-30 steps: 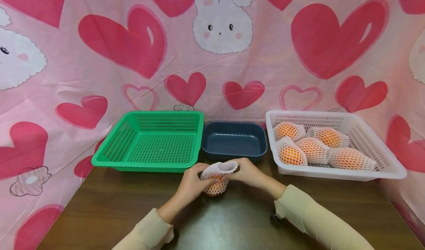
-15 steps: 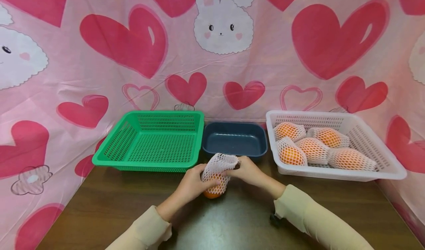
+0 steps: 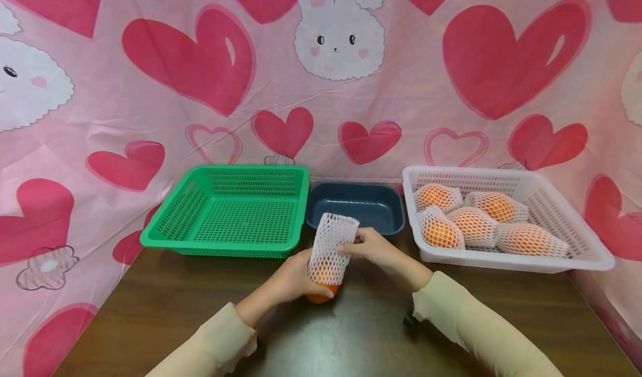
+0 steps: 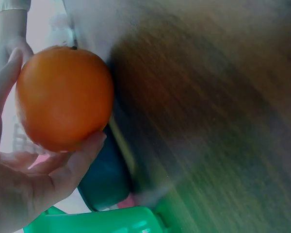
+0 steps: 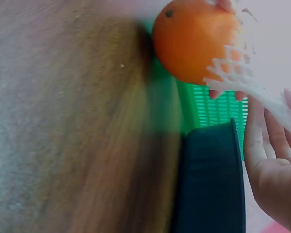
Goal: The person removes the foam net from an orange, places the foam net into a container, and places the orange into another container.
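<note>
Left hand (image 3: pixel 292 279) grips smooth round orange (image 4: pixel 65 99) | right hand (image 3: pixel 378 253) pinches white diamond-mesh sleeve (image 3: pixel 333 239)

In the head view, the white foam net (image 3: pixel 333 238) hides partly the upper portion of the orange (image 3: pixel 317 298), and the left hand (image 3: pixel 290 278) covers some of its side. Behind the net, some fingers of the right hand (image 3: pixel 377 253) are hidden. The bottom edge cuts the 2 sleeves (image 3: pixel 478 324), and the black object (image 3: pixel 411 321) is too small to identify. In the right wrist view, the top edge cuts the orange; in the left wrist view, the table (image 4: pixel 208 111) is blurred.
</note>
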`<move>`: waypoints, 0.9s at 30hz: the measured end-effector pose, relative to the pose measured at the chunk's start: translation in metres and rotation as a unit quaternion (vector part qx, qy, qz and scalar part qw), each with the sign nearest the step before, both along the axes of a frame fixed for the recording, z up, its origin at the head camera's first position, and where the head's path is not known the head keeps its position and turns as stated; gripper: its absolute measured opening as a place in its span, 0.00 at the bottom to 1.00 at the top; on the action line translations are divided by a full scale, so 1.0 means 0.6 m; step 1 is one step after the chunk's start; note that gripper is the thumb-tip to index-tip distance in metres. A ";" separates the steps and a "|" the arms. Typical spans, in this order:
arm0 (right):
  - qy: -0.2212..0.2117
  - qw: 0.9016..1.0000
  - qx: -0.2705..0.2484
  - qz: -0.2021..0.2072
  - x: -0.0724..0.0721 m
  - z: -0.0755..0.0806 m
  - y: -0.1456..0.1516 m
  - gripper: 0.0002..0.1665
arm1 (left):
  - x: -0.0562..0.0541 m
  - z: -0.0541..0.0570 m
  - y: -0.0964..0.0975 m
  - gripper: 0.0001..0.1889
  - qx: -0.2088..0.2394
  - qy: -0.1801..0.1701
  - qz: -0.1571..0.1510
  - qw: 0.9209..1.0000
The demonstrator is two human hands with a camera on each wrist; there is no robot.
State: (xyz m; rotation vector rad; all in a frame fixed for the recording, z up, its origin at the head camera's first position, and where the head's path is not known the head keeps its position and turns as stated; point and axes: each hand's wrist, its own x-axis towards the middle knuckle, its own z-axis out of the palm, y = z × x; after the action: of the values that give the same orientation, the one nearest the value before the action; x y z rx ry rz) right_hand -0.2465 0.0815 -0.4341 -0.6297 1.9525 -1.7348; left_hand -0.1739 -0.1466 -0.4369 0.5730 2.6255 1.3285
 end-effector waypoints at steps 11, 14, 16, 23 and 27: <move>-0.015 1.000 -0.021 -0.012 -0.008 0.013 -0.003 0.27 | -0.002 0.005 -0.007 0.40 -0.031 -0.031 -0.002 0.999; -0.020 0.999 -0.030 -0.012 -0.008 0.015 -0.005 0.27 | -0.003 0.006 -0.009 0.39 -0.035 -0.035 -0.005 0.999; -0.027 0.999 -0.039 -0.017 -0.009 0.017 -0.006 0.27 | -0.004 0.006 -0.010 0.38 -0.039 -0.036 -0.006 0.999; -0.034 0.996 -0.064 -0.050 -0.020 0.022 -0.009 0.24 | -0.005 0.006 -0.009 0.37 -0.054 -0.033 -0.002 0.998; -0.038 0.995 -0.066 -0.068 -0.028 0.020 -0.011 0.24 | -0.005 0.007 -0.007 0.35 -0.070 -0.038 0.004 0.997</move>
State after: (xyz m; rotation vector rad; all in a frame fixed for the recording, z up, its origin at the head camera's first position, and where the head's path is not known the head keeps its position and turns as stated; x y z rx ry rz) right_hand -0.2632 0.0750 -0.4224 -0.4760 1.8792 -1.9546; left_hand -0.1767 -0.1505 -0.4329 0.4809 2.6349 1.1320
